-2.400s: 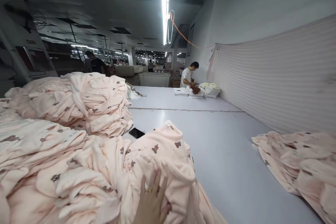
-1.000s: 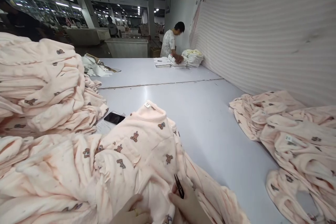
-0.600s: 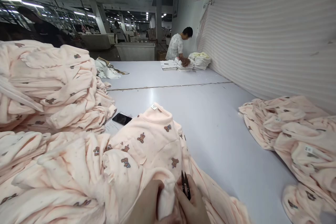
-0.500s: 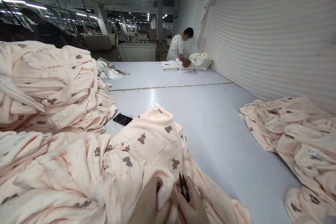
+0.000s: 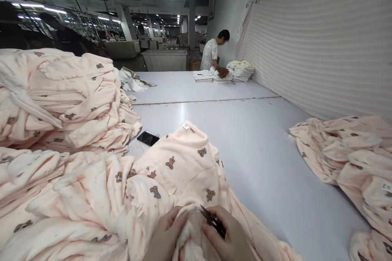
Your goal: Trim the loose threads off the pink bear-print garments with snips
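Observation:
A pale pink fleece garment printed with small brown bears lies on the table in front of me, its collar and white label pointing away. My left hand is closed on a fold of its fabric near the bottom of the view. In my right hand is a pair of black thread snips, their tips pointing up and left beside the gathered fold. The blades look close together. The fingers of this hand are also near the fabric; whether they pinch it I cannot tell.
Large heaps of the same pink garments rise at the left, and another pile lies at the right. A black phone rests beside the collar. Across the table, a person stands by stacked white cloths.
The snips have swung from nearly upright to a leftward slant, with the tips now at the fold. The fabric between my hands has been shifted. The view has turned slightly left.

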### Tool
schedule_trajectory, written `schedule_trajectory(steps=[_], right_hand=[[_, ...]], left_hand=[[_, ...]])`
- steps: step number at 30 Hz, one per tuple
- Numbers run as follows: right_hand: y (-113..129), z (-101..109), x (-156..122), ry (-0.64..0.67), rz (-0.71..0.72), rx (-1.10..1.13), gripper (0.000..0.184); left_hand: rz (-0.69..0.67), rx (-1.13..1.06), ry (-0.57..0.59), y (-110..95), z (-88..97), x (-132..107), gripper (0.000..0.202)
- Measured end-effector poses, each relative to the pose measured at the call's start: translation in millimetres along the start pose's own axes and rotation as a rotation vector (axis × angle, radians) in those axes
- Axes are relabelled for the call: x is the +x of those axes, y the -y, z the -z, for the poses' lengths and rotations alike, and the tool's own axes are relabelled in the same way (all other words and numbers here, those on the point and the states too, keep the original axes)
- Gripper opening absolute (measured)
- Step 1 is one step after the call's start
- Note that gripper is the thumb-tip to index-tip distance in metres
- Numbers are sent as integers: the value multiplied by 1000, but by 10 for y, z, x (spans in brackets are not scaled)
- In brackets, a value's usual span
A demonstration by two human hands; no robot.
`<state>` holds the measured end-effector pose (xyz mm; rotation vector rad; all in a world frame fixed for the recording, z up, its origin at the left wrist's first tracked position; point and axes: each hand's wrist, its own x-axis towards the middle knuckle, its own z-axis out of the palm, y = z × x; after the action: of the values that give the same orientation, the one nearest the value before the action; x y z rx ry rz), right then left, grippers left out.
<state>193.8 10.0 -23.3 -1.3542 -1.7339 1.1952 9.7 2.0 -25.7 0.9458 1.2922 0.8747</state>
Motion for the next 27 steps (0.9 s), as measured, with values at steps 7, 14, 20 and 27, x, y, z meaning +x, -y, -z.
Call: schedule_trajectory(steps=[7, 14, 20, 27], right_hand=[[37, 27, -16, -60, 18, -240, 25], [68, 36, -28, -96, 84, -337, 24], [63, 103, -6, -55, 39, -245, 23], [45, 77, 225, -114, -22, -75, 25]], left_hand=[[-193, 245, -129, 60, -159, -100, 37], [-298, 429, -135, 125, -170, -129, 33], [-306, 518, -132, 100, -144, -131, 31], [-640, 887, 58, 25, 224, -321, 17]])
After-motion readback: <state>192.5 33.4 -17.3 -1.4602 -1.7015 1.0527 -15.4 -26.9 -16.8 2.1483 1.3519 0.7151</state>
